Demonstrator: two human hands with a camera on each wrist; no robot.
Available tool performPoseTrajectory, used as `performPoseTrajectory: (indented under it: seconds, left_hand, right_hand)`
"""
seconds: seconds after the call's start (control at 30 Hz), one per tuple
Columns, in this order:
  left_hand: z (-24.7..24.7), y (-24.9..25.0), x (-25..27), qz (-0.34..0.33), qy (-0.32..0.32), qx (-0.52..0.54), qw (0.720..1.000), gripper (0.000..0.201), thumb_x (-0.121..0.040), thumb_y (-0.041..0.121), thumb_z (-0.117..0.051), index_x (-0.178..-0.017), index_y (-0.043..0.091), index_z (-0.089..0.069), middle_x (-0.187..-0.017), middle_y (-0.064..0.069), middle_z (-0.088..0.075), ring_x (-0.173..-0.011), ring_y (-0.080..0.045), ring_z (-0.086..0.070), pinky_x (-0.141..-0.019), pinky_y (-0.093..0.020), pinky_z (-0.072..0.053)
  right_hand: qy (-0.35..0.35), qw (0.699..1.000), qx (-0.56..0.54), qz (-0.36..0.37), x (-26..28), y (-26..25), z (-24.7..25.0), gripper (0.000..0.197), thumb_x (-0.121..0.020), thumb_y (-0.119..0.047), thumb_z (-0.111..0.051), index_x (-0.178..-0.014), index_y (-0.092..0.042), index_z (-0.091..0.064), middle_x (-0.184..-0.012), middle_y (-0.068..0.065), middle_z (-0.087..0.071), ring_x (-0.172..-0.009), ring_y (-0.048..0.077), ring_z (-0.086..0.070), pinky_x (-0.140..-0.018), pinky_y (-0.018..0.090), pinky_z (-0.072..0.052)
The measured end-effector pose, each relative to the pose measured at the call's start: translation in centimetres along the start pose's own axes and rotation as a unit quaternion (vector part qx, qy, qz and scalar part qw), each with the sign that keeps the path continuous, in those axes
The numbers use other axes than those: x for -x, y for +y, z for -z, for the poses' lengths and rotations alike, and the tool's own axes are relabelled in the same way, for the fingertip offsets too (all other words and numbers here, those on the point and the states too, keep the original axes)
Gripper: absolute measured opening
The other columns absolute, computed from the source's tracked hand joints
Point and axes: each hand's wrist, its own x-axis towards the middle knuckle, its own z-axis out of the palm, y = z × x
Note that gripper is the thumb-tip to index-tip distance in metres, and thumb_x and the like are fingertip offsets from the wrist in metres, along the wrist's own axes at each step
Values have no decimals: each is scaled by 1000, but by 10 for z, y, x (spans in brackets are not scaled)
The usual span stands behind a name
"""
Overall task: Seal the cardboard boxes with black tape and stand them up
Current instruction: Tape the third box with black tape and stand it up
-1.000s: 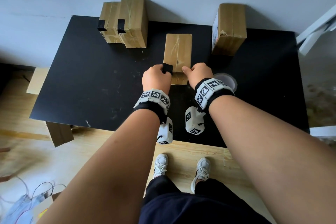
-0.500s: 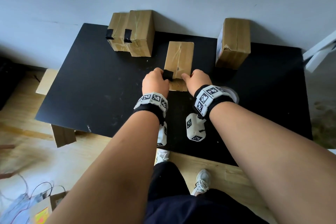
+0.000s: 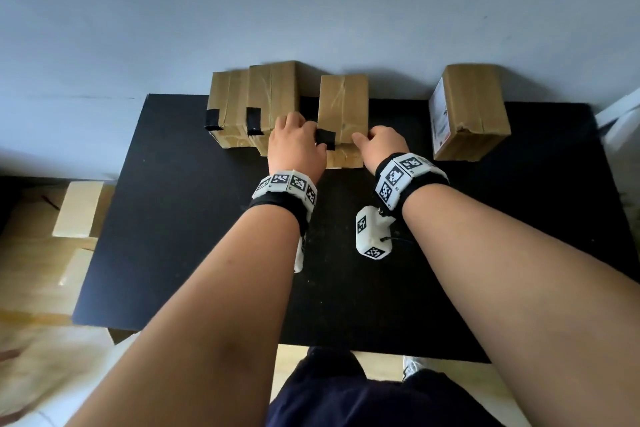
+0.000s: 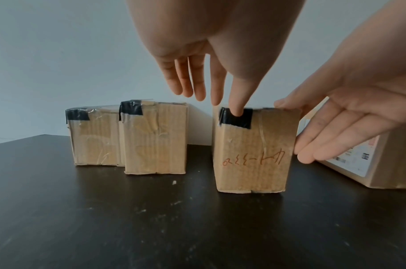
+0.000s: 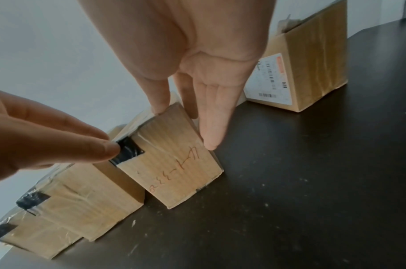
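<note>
A small cardboard box (image 3: 343, 107) (image 4: 252, 154) (image 5: 179, 167) stands upright on the black table (image 3: 173, 218), with red writing on its front. A strip of black tape (image 3: 325, 139) (image 4: 243, 120) (image 5: 128, 152) wraps its top left corner. My left hand (image 3: 294, 142) (image 4: 211, 87) presses its thumb on that tape, the other fingers straight above the box top. My right hand (image 3: 381, 146) (image 5: 197, 112) rests its thumb on the top right corner, with straight fingers along the right side. Two taped boxes (image 3: 232, 114) (image 3: 273, 97) stand close to the left.
A larger box (image 3: 471, 111) (image 5: 308, 63) with a white label and no black tape stands at the back right. The grey wall runs right behind the boxes. Pale wooden blocks (image 3: 78, 208) lie on the floor left of the table. A white frame (image 3: 620, 114) pokes in at the right.
Both hands have slid the middle box back and left, close to the two taped boxes. The head view has moved forward and tilted up.
</note>
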Motion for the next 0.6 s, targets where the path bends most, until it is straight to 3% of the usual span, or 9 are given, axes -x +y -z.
performPoseTrajectory:
  seconds: [0.2,0.37,0.5,0.6]
  left_hand:
    - [-2,-19,-17,-6,-23,55,998,50,-90,12,-46,-139,10,-44,-148,-6,-39,-140,-25,-25,-114,-35,-24]
    - [-3,-28,-20,-52,-2,59,997,46,-87,5,-46,-132,7,-53,-139,-9,-49,-136,-26,-33,-110,-34,-29]
    - [-4,-29,-19,-66,0,52,996,43,-85,4,-48,-127,4,-57,-133,-11,-54,-133,-29,-37,-106,-38,-35]
    - [-2,-28,-20,-58,0,58,997,38,-85,3,-47,-120,2,-60,-131,-10,-55,-129,-29,-40,-104,-38,-37]
  right_hand:
    - [12,1000,4,-2,-17,-23,-5,42,-98,-42,-45,-112,-5,-60,-108,11,-65,-87,26,-57,-68,30,-36]
    - [10,1000,16,-25,-27,-40,-6,44,-99,-42,-44,-115,-4,-60,-109,11,-64,-99,29,-62,-71,32,-38]
    - [1,999,30,-24,-26,-42,-8,40,-100,-42,-43,-103,-7,-59,-93,9,-58,-82,26,-56,-69,31,-37]
    - [-7,1000,23,-14,-25,-43,-8,34,-100,-39,-41,-95,-9,-57,-92,10,-61,-80,26,-56,-68,30,-38]
